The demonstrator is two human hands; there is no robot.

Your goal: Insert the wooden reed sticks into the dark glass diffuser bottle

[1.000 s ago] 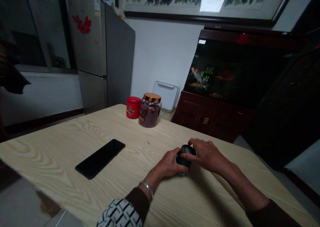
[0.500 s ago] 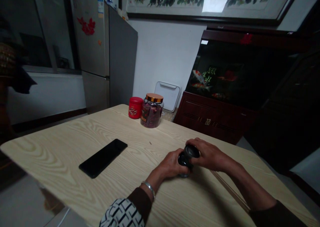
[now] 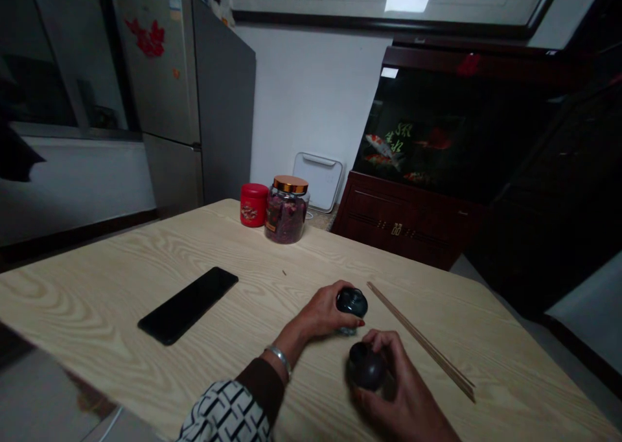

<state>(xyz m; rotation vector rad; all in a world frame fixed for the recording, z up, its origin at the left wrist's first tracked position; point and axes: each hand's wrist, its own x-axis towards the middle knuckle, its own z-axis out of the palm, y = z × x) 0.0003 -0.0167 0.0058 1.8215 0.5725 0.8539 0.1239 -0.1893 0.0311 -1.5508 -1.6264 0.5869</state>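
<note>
My left hand point(image 3: 324, 310) is closed around a small glossy black jar point(image 3: 352, 302) with a clear, glass-like bottom edge, held at the table surface. Nearer to me, my right hand point(image 3: 396, 387) grips a dark rounded pot point(image 3: 370, 368) by its sides. A short dark neck with an opening points to the upper left on that pot. The two objects are apart. To the right of both hands lie several thin brown sticks point(image 3: 422, 339), side by side and slanting across the wood-grain table point(image 3: 272, 338).
A black phone point(image 3: 189, 304) lies on the left of the table. Towards the far edge stand a red canister point(image 3: 253, 205) and a jar of dried purplish petals point(image 3: 286, 214) with a copper-coloured lid. Behind are a fridge point(image 3: 224, 105) and a fish tank point(image 3: 437, 124).
My right hand has moved from above the black jar down towards me, carrying the dark pot away from it. The sticks, partly covered by my right arm before, now show fully.
</note>
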